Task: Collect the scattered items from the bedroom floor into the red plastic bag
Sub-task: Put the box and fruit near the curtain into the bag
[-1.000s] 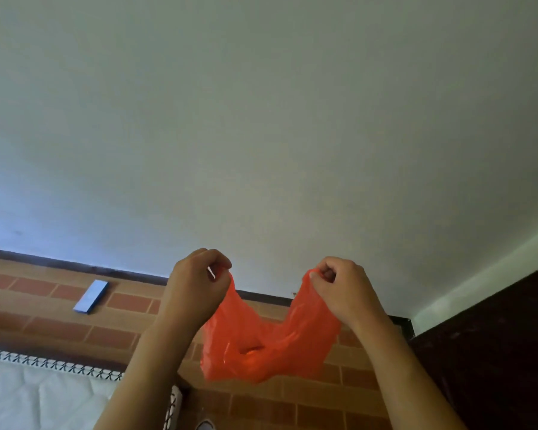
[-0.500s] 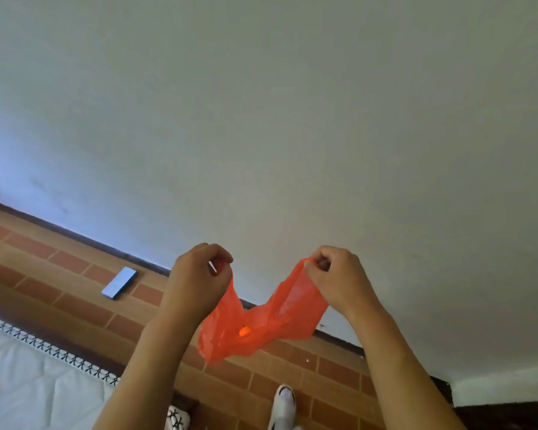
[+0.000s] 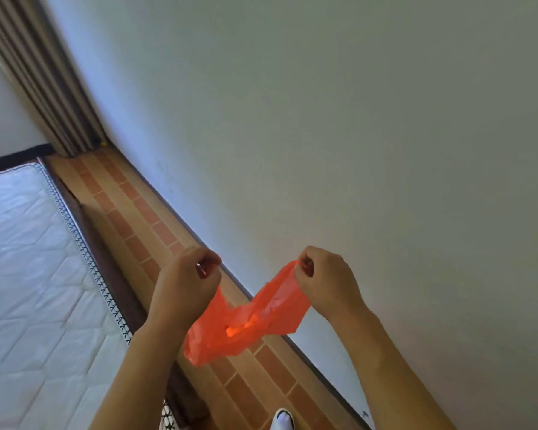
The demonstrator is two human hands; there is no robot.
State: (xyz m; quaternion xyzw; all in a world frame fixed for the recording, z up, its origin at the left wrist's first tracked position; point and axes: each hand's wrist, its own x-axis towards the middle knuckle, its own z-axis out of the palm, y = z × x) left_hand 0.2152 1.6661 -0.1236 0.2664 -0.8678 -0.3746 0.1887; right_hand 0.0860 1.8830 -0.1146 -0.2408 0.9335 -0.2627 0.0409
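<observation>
Pale wall (image 3: 354, 119) to the right, brick-patterned floor (image 3: 131, 209) running along it, white mattress (image 3: 28, 274) at left, curtain (image 3: 38, 72) far left. Held up between both hands: red plastic bag (image 3: 246, 324), sagging mid-air. Left hand (image 3: 188, 283) pinched on one edge, right hand (image 3: 323, 280) pinched on the other. White shoe (image 3: 283, 420) near bottom.

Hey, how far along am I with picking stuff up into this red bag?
Done: something small already shows through the thin red plastic bag. In hand: the left hand and right hand pinch its top edges, stretching it over the brick-patterned floor. Left: no scattered items show here, so I cannot tell.
</observation>
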